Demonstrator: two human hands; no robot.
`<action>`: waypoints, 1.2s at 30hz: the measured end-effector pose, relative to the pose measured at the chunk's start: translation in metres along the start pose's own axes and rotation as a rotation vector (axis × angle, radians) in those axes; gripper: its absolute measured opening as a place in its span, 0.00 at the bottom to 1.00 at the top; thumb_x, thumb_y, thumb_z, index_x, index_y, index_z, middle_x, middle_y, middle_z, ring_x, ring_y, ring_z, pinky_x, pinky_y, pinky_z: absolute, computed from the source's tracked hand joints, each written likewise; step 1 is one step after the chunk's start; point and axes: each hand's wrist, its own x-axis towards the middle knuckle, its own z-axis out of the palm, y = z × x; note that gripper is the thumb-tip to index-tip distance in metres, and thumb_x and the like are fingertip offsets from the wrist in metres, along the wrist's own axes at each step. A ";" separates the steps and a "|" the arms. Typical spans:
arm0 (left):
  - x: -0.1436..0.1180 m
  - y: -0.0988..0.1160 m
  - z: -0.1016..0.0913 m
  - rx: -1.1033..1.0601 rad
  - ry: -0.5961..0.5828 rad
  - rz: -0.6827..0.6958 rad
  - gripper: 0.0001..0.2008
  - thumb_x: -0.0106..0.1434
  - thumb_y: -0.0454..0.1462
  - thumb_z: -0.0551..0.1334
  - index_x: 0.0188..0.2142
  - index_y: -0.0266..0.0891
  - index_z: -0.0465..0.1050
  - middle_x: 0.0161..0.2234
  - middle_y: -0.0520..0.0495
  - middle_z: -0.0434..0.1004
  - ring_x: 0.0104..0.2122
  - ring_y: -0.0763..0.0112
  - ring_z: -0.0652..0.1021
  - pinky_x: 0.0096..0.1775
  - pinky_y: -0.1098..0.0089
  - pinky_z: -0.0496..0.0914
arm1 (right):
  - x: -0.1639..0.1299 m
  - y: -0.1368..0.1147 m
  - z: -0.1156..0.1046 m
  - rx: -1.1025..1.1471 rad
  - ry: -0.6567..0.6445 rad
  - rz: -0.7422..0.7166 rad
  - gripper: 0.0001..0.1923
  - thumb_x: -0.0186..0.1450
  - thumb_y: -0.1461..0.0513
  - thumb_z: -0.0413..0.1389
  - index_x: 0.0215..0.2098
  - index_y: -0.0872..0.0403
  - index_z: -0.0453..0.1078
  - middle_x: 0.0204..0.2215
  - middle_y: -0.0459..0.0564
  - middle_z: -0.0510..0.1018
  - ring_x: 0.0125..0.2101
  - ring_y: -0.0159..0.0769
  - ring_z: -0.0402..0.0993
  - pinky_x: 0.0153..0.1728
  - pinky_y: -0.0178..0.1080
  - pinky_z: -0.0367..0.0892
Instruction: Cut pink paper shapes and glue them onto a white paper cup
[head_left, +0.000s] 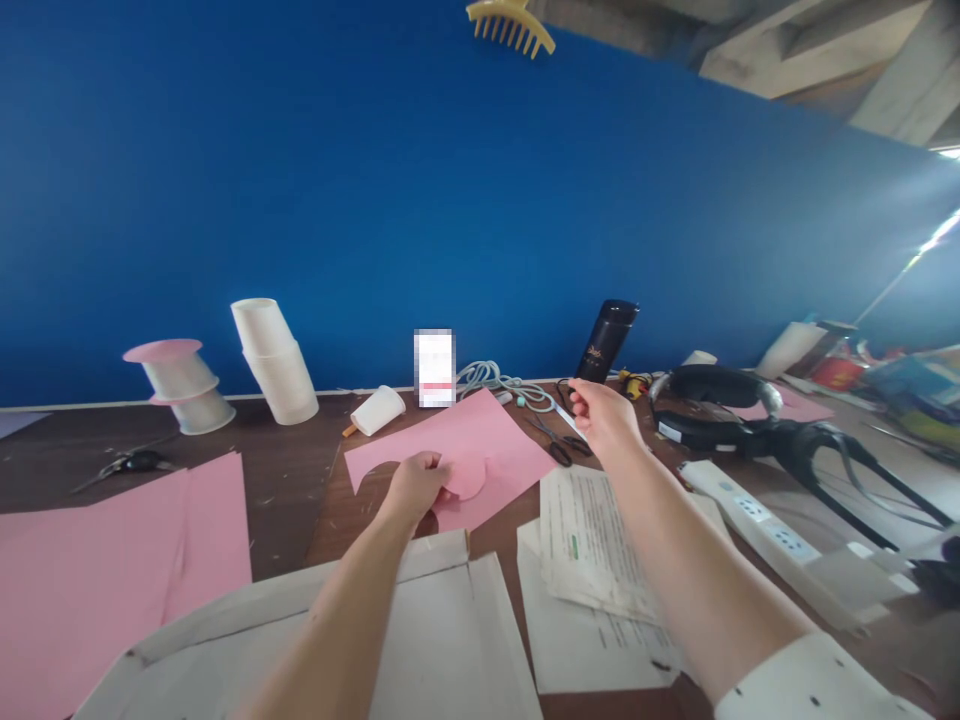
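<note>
My left hand (pixel 418 488) pinches the edge of a pink paper circle (pixel 469 476) between thumb and fingers. The circle lies over a larger pink sheet (pixel 510 440) with a curved cut-out at its left side. My right hand (pixel 606 415) is raised in front of a black bottle (pixel 609 335), its fingers closed; whether they hold anything I cannot make out. Just left of it, a pair of scissors (pixel 559 452) with black handles lies at the sheet's right edge, beside a thin pale strip (pixel 568 416).
White paper cups (pixel 279 375) stand stacked at left, near cups joined with pink discs (pixel 176 355). One cup (pixel 377 410) lies tipped over. Pink sheets (pixel 97 550), keys (pixel 142 461), printed papers (pixel 592 540), a power strip (pixel 757 515) and a black headset (pixel 712 400) surround my arms.
</note>
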 end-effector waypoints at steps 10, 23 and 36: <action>0.004 -0.006 0.000 -0.035 -0.003 -0.006 0.09 0.53 0.39 0.60 0.21 0.38 0.63 0.15 0.53 0.67 0.19 0.72 0.75 0.22 0.78 0.60 | 0.033 -0.005 0.058 -0.655 -0.374 -0.347 0.06 0.58 0.61 0.55 0.29 0.51 0.75 0.36 0.50 0.75 0.37 0.40 0.71 0.36 0.38 0.63; 0.002 0.000 0.003 -0.063 0.028 -0.054 0.10 0.54 0.39 0.60 0.21 0.39 0.61 0.16 0.56 0.64 0.17 0.75 0.73 0.21 0.79 0.60 | 0.058 0.019 0.095 -1.350 -0.628 -0.685 0.17 0.60 0.69 0.48 0.44 0.52 0.72 0.45 0.58 0.71 0.45 0.45 0.67 0.41 0.41 0.60; 0.002 -0.003 0.003 -0.047 0.039 -0.017 0.07 0.54 0.39 0.60 0.24 0.38 0.68 0.19 0.53 0.70 0.20 0.73 0.76 0.24 0.77 0.64 | 0.067 -0.025 0.050 -1.274 -0.495 -0.717 0.09 0.59 0.69 0.52 0.34 0.57 0.73 0.40 0.61 0.76 0.46 0.48 0.66 0.46 0.47 0.51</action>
